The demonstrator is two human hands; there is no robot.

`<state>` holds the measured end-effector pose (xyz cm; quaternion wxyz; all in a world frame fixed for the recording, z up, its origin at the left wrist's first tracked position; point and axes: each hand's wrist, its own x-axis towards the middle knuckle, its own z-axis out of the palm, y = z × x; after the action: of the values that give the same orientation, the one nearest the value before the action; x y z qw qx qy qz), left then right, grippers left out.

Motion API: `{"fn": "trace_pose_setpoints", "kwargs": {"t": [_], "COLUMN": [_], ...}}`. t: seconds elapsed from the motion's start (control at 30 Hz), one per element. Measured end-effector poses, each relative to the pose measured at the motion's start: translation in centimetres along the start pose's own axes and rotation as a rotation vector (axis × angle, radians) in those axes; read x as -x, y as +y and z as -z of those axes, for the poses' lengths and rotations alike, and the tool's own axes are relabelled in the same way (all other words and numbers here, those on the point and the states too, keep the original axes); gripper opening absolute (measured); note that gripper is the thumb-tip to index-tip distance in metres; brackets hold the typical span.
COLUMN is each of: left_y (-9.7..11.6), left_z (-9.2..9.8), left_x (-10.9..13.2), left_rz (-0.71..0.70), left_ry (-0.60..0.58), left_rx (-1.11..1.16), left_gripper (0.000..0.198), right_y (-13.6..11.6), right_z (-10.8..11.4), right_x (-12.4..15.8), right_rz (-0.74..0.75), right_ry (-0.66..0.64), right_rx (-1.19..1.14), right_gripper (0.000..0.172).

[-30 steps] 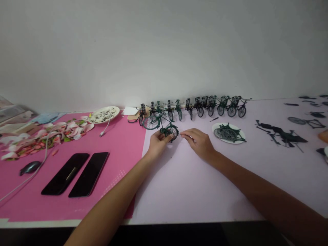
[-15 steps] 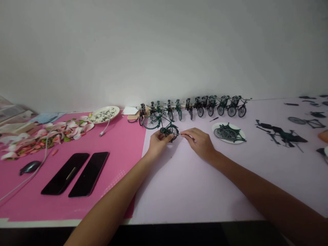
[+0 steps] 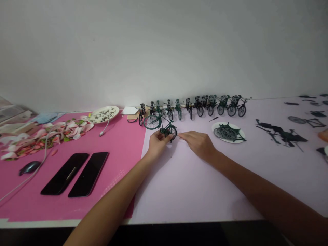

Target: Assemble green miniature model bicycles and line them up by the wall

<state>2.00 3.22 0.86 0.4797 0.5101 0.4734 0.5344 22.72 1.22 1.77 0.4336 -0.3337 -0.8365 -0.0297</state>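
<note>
In the head view, my left hand (image 3: pixel 155 146) is closed around the lower end of a green model bicycle (image 3: pixel 163 120), its thumb and fingers at the spoked wheel by the chain. The bicycle is tilted, with its other wheel raised toward the upper left. Fingertips of my right hand (image 3: pixel 200 143) are pinched together just right of the held wheel. A small thin thing seems to be between them, but my fingers hide most of it. To the right of that hand, a white plate (image 3: pixel 216 126) carries green bicycle frame parts and grey spoked wheels.
Several finished model bicycles (image 3: pixel 223 106) stand in a row along the wall. A small dark rod (image 3: pixel 213 119) lies before them. Loose black parts (image 3: pixel 282 134) spread at the right. Two phones (image 3: pixel 88 174), a white cable (image 3: pixel 45 153), artificial petals (image 3: pixel 57 133) and a plate of small pieces (image 3: pixel 118 110) occupy the left.
My right hand has shifted slightly left toward the wheel, and its fingers have rolled and drawn closer together. My left hand and the bicycle stay nearly still.
</note>
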Motion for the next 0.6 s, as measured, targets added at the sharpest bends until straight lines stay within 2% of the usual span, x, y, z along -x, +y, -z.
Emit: {"fn": "trace_pose_setpoints", "kwargs": {"t": [0.17, 0.37, 0.43, 0.6], "left_y": [0.3, 0.5, 0.4, 0.0], "left_z": [-0.2, -1.0, -1.2, -1.0], "left_x": [0.2, 1.1, 1.2, 0.8], "left_rz": [-0.013, -0.007, -0.016, -0.029], "left_ry": [0.007, -0.031, -0.026, 0.013], "left_rx": [0.001, 0.018, 0.037, 0.051], "left_gripper": [0.038, 0.032, 0.032, 0.03], "right_y": [0.1, -0.1, -0.4, -1.0], "right_z": [0.0, -0.3, -0.3, -0.2], "right_x": [0.1, -0.1, -0.2, -0.2], "right_rz": [-0.073, -0.121, -0.134, -0.17], "right_ry": [-0.051, -0.033, -0.043, -0.12], "right_rx": [0.09, 0.316, 0.333, 0.248], "right_gripper": [0.027, 0.055, 0.05, 0.013]}}
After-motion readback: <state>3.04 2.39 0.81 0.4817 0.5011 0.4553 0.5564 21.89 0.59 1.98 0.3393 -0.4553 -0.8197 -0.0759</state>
